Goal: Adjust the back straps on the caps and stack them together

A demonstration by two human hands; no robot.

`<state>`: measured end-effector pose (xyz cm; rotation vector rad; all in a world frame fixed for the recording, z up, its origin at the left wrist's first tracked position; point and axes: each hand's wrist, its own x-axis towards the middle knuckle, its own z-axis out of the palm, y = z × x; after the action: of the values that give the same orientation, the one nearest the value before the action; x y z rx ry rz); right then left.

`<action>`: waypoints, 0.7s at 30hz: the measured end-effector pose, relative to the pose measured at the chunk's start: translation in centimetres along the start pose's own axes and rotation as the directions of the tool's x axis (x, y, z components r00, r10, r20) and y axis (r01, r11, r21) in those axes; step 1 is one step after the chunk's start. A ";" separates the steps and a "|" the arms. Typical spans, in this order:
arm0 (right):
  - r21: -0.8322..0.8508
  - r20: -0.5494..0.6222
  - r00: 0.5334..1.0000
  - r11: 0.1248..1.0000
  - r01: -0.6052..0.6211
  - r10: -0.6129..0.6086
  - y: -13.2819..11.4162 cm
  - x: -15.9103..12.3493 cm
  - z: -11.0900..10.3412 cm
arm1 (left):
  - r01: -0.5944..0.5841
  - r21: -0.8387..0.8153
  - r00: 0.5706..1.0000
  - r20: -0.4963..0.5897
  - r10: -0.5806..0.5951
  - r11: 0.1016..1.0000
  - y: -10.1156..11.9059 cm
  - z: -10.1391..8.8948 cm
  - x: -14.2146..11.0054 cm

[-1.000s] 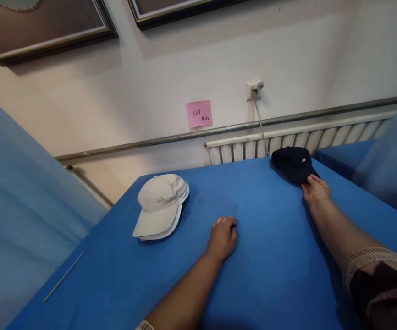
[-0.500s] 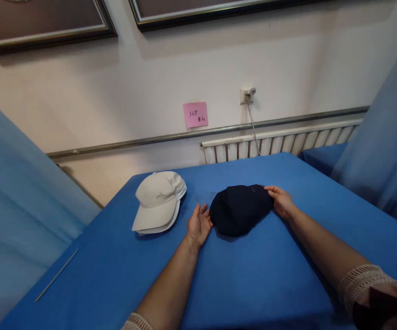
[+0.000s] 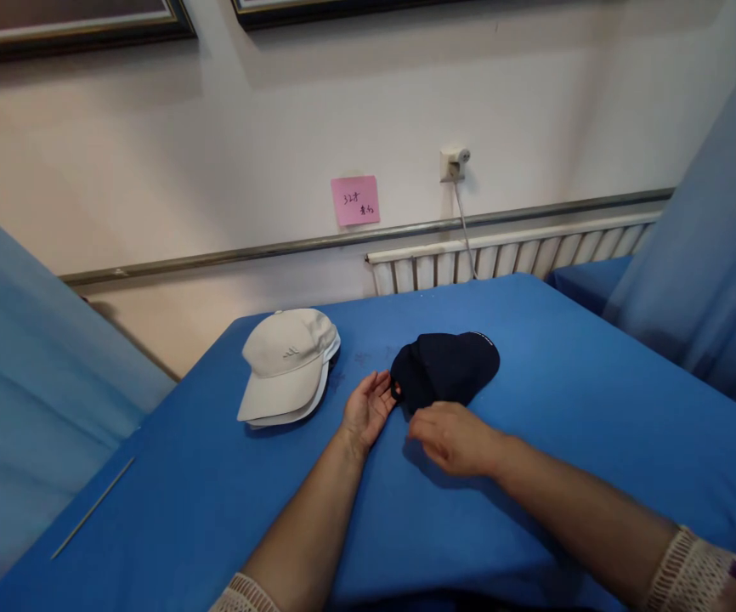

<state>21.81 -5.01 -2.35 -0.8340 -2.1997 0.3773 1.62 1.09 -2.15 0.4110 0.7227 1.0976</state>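
Note:
A navy baseball cap (image 3: 450,364) lies on the blue-covered table, its brim to the right and its back opening to the left. My left hand (image 3: 368,408) is palm up at the cap's left end. Its fingers are stretched out, with the tips touching the strap by the back opening. Over the cap's near edge is my right hand (image 3: 454,438), back upward, with fingers curled together. What those fingers hold, if anything, is hidden. To the left sits a stack of caps, a light beige one (image 3: 288,353) on top and a white brim beneath.
The blue table cover (image 3: 228,527) spreads under everything. A thin stick (image 3: 93,508) lies near its left edge. Blue curtains (image 3: 36,357) hang on both sides. Behind the table are a wall rail (image 3: 253,253), a radiator (image 3: 514,253), a pink note (image 3: 355,201) and a socket with a plug (image 3: 454,166).
My right hand has let go of the cap's right end and moved left to its near edge. My left hand stays at the strap end. The view has tilted down slightly.

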 end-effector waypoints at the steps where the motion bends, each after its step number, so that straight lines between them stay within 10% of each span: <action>1: -0.039 0.150 0.988 0.998 0.046 -0.040 -0.9 -0.1 0.5 | 0.005 -0.004 1.000 0.003 -0.005 1.000 0.1 0.0 0.0; 3: -0.089 0.214 0.977 0.996 0.008 0.012 -1.1 -0.1 0.9 | 0.018 -0.014 1.000 0.000 -0.018 1.000 0.2 -0.1 0.0; 8: -0.091 -0.129 0.961 0.962 -0.258 0.245 3.9 0.7 0.1 | 0.047 -0.013 0.998 -0.033 -0.047 0.999 0.4 0.1 -0.2; 14: -0.095 -0.076 0.931 0.927 -0.364 0.357 6.0 0.8 0.5 | -0.012 0.203 0.999 -0.032 0.019 0.979 -0.4 0.7 -0.4; 18: -0.023 -0.191 0.932 0.948 -0.318 0.308 4.7 0.6 -0.2 | -0.265 0.533 0.933 -0.069 0.354 0.803 -0.8 1.0 -0.8; 21: 0.043 -0.226 0.907 0.933 -0.356 0.356 4.4 0.3 -0.6 | -0.412 0.714 0.860 0.099 0.501 0.565 -1.2 1.4 -1.3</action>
<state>24.06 -1.57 -3.94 -1.2224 -1.8305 0.4331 3.06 -0.55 -1.46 1.2911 1.1974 1.3021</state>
